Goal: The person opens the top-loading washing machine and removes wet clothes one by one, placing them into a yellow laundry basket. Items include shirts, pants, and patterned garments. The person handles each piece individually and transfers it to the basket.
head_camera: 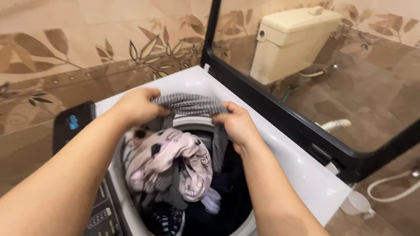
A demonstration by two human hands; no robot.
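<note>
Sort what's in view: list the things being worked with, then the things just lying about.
In use: left hand and right hand gripping the grey striped garment; pink printed cloth; washing machine.

Lying about: toilet cistern; white hose; raised glass lid.

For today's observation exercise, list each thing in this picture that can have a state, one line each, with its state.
Washing machine lid: raised, standing open.
Washing machine drum: open at the top, filled with clothes.
Striped grey cloth: lifted above the drum, stretched between both hands.
Pink patterned garment: crumpled on top of the pile.
Left hand: closed on the striped cloth.
Right hand: closed on the striped cloth.
Toilet tank: lid on.
</note>
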